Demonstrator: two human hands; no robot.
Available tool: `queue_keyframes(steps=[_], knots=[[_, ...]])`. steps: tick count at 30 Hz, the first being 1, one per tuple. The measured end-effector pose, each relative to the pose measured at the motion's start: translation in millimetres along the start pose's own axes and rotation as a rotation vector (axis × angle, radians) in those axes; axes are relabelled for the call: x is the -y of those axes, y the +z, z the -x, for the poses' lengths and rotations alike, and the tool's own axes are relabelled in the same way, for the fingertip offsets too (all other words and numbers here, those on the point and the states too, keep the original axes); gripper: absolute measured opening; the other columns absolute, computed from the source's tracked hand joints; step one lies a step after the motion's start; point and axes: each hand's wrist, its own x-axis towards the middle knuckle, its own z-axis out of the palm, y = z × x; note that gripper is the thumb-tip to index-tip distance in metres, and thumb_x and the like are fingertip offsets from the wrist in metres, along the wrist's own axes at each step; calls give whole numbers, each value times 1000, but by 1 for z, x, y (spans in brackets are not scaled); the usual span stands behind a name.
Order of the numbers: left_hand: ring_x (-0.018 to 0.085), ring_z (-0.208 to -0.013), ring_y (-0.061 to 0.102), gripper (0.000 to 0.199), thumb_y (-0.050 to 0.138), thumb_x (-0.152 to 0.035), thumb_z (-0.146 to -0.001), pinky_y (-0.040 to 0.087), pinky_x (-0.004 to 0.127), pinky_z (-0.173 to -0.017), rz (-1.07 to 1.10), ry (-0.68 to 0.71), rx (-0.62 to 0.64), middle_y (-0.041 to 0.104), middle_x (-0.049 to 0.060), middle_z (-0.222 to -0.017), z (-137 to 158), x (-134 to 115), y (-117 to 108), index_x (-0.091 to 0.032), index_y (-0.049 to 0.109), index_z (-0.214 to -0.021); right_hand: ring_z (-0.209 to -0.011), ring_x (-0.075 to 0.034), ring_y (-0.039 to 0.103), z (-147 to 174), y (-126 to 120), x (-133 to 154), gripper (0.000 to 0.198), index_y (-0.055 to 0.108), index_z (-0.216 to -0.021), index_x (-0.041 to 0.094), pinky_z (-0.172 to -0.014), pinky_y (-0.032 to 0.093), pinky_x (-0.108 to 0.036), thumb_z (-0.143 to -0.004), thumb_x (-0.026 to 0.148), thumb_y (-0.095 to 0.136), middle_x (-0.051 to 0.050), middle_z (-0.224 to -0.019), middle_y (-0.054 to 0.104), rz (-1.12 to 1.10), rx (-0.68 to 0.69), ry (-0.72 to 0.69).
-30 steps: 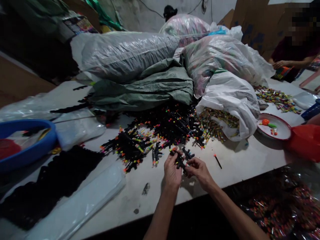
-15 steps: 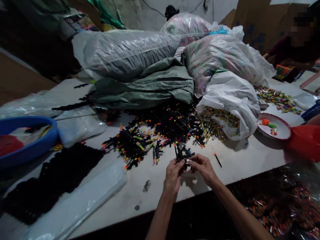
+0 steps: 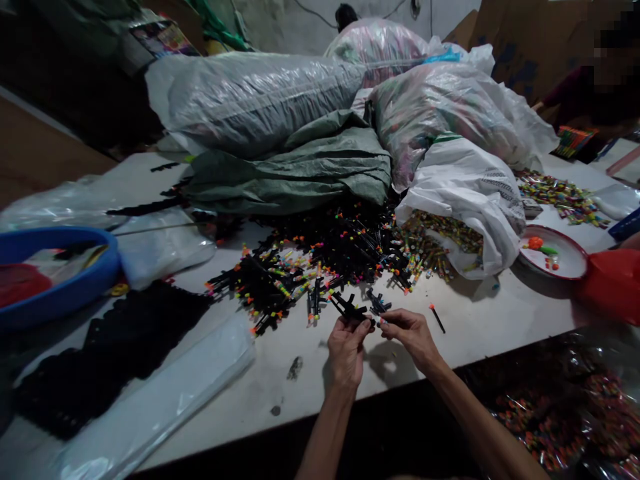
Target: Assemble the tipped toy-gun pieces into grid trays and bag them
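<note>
Near the table's front edge, my left hand (image 3: 346, 353) is closed on a black toy gun (image 3: 349, 307) whose orange-tipped barrel points up and left. Just to its right, my right hand (image 3: 414, 339) pinches a small white-and-coloured piece (image 3: 383, 321) close to the gun's rear end; its exact kind is too small to tell. Behind my fingers another black toy gun (image 3: 378, 302) lies on the white table (image 3: 220, 407). Beyond it spreads a heap of black toy guns (image 3: 340, 243) with bright tips. One thin black stick with an orange end (image 3: 438, 319) lies to the right.
Large stuffed plastic bags (image 3: 260, 100) fill the back. A white sack (image 3: 470, 193) spills small colourful tubes (image 3: 445, 237). At left are a blue basin (image 3: 107, 267) and a clear-wrapped pack (image 3: 165, 393); at right, a red-rimmed plate (image 3: 570, 273). A person (image 3: 575, 100) sits far right.
The toy gun in my left hand has tilted left, its barrel swinging from upright to up-left. My right hand still pinches the small piece, a little apart from my left fingers.
</note>
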Motion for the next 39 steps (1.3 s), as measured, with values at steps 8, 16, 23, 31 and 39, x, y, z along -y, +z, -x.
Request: queue_keyframes(steps=[8,16,23,31,39], knots=[[9,-70,58,38,81,-14,-49,43,21,-67,71,6,-28,67,-3,-75,-1,3,-1,-18,64,-83,-74,-16,62,3,4,-4,20,73,-82,19,-70,49,-29,-65,27,77,-3,-79,69,37,-17,-63],[10,-70,59,36,80,-15,-51,44,20,-66,93,17,-19,66,-2,-77,1,3,3,-20,65,-84,-78,-17,61,9,8,-10,20,73,-89,21,-73,49,-31,-71,31,73,-4,-84,68,134,-128,-176],[10,-72,61,38,81,-14,-50,46,22,-73,140,-11,-10,68,-3,-76,1,3,2,-20,65,-84,-74,-15,59,11,9,-3,14,73,-87,22,-67,46,-27,-74,25,70,-3,-81,66,196,-62,-243],[13,-77,62,30,78,-16,-53,48,25,-74,63,-20,-91,66,-1,-79,0,9,-6,-22,63,-78,-65,-13,56,9,28,-29,11,73,-79,20,-61,44,-25,-72,28,71,0,-71,64,189,-28,-186],[21,-102,55,49,69,-38,-66,45,34,-87,-507,466,-403,59,5,-111,-28,-48,-61,-21,56,-110,-70,-15,59,-32,-35,-11,29,67,-102,17,-63,46,-27,-79,34,61,-6,-91,65,697,-70,-360]])
